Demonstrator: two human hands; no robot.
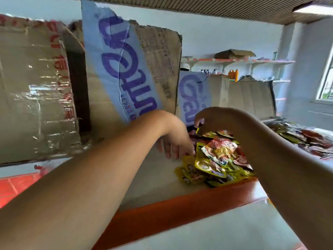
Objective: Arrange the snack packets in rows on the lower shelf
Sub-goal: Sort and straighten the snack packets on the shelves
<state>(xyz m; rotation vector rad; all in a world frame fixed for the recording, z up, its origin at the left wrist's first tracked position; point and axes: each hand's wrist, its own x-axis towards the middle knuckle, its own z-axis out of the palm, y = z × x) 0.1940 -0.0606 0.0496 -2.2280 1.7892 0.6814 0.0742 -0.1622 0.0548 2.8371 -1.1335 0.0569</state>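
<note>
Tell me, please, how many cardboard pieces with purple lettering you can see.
2. One large cardboard piece stands behind the left hand; a smaller cardboard piece stands to its right, just behind the right hand. Others may be hidden.

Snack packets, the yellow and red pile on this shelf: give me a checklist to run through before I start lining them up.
1. Rows formed: not ok; the yellow and red foil snack packets lie in a loose heap.
2. Room for a row: ok; the pale shelf with the orange-red front edge is bare left of the heap.
3. Front edge: not ok; yellow packets lie right at it.
4. Free left hand: ok; straight fingers touch the heap's edge.
5. Grip of right hand: cannot tell; fingers curl over the heap's back.
</note>
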